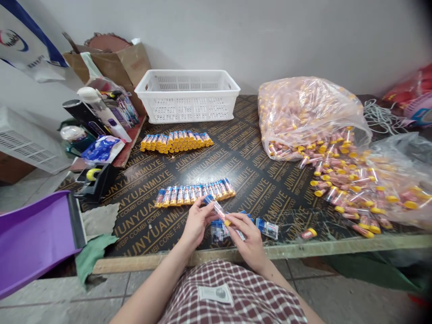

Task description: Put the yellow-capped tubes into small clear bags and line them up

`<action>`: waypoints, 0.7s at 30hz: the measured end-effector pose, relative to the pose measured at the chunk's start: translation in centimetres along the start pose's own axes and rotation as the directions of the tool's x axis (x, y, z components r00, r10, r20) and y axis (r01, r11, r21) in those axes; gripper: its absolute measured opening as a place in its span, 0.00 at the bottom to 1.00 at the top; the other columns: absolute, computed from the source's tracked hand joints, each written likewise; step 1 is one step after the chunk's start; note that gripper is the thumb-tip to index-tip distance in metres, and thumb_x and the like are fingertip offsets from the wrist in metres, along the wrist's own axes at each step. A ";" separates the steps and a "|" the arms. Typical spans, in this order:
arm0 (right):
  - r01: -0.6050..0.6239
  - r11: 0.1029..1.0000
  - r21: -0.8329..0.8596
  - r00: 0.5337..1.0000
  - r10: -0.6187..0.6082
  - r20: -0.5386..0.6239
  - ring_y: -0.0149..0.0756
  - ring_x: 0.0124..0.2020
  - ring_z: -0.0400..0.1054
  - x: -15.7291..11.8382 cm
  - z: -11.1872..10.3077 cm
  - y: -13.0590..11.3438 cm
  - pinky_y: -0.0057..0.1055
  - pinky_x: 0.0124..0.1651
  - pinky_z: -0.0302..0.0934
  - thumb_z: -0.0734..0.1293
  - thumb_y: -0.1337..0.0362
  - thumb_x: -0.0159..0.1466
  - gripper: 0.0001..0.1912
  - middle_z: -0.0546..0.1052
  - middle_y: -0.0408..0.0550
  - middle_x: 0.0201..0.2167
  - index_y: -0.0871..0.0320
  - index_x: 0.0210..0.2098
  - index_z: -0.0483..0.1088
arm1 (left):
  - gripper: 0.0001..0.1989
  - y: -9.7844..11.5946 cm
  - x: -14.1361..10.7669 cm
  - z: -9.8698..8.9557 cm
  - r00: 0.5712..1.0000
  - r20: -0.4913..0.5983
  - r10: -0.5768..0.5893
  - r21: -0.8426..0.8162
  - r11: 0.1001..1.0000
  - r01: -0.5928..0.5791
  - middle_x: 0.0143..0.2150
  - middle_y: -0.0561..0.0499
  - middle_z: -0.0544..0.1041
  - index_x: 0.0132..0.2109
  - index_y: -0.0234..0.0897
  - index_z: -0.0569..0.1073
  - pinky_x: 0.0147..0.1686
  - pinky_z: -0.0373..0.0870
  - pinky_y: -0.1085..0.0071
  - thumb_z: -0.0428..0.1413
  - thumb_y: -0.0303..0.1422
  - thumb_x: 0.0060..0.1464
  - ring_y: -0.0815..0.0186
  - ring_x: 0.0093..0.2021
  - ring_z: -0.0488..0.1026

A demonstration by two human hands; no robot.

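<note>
Between my hands is a clear tube (218, 210) with a blue top part and a yellow cap. My left hand (196, 222) pinches its blue end, while my right hand (247, 240) holds the yellow-capped end. Just beyond them lies a row of blue-and-yellow tubes (194, 193), side by side. Farther back is a stacked group of similar tubes (177, 141). Small blue-topped packets (268, 228) lie beside and partly under my hands. One loose yellow-capped tube (308, 233) rests near the table's front edge.
A white basket (189, 108) stands at the back. On the right, a plastic bag (303, 108) spills many yellow-capped tubes (340, 171) over the table. To the left are a tape dispenser (97, 182), bottles (101, 110) and a purple dustpan (37, 238).
</note>
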State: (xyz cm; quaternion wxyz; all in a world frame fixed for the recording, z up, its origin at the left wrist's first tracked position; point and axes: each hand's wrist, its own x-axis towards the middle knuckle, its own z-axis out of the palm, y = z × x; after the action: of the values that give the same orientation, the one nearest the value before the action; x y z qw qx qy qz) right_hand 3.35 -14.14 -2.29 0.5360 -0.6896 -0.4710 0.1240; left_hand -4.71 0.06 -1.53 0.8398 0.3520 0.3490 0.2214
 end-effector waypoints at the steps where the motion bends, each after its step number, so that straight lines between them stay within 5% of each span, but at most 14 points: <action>1: 0.003 1.000 0.017 1.000 -0.003 0.011 0.36 0.44 0.69 0.1 -0.1 0.1 0.33 0.44 0.68 0.62 0.70 0.63 0.18 0.71 0.50 0.44 0.50 0.51 0.69 | 0.22 0.1 -0.1 0.1 0.999 0.030 -0.031 -0.003 1.000 0.031 0.30 0.52 0.76 0.43 0.36 0.70 0.32 0.72 0.72 0.66 0.36 0.39 0.69 0.27 0.73; 6: 0.116 0.993 0.002 0.990 -0.116 0.076 0.33 0.34 0.70 0.5 -0.8 0.4 0.32 0.38 0.69 0.65 0.69 0.60 0.20 0.73 0.46 0.35 0.49 0.51 0.69 | 0.15 0.5 -0.4 0.0 0.978 0.158 -0.135 0.026 0.991 0.133 0.28 0.49 0.76 0.33 0.30 0.74 0.30 0.70 0.75 0.66 0.36 0.41 0.71 0.25 0.72; 10: 0.158 0.985 -0.069 0.987 -0.155 0.047 0.40 0.49 0.67 0.8 -1.0 0.4 0.40 0.50 0.65 0.64 0.73 0.56 0.26 0.70 0.50 0.48 0.50 0.53 0.66 | 0.14 0.5 -0.6 -0.1 0.979 0.144 -0.146 0.059 0.988 0.139 0.28 0.48 0.77 0.32 0.30 0.76 0.31 0.70 0.74 0.66 0.37 0.40 0.71 0.26 0.72; 14: 0.104 0.993 -0.051 0.994 -0.102 0.035 0.48 0.61 0.54 1.1 -1.0 0.4 0.48 0.58 0.58 0.63 0.74 0.50 0.40 0.54 0.53 0.63 0.51 0.61 0.53 | 0.15 0.1 -1.3 0.3 0.954 0.225 -0.198 0.171 0.972 0.161 0.29 0.46 0.77 0.33 0.30 0.77 0.29 0.69 0.73 0.66 0.38 0.40 0.69 0.26 0.72; 21: 0.009 0.985 0.171 0.983 -0.040 0.179 0.45 0.61 0.57 0.8 -1.0 0.8 0.44 0.61 0.55 0.60 0.75 0.46 0.43 0.60 0.53 0.60 0.54 0.62 0.50 | 0.15 -0.5 -2.5 1.0 0.926 0.264 -0.271 0.214 0.952 0.217 0.28 0.47 0.76 0.32 0.30 0.77 0.28 0.67 0.74 0.66 0.37 0.39 0.70 0.26 0.71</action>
State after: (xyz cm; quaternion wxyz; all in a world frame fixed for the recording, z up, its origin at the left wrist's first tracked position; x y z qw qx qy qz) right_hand 4.88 -14.08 -2.30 0.5487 -0.6215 -0.5144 0.2193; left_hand -5.51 -2.25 -0.29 0.8674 0.4092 0.2819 0.0281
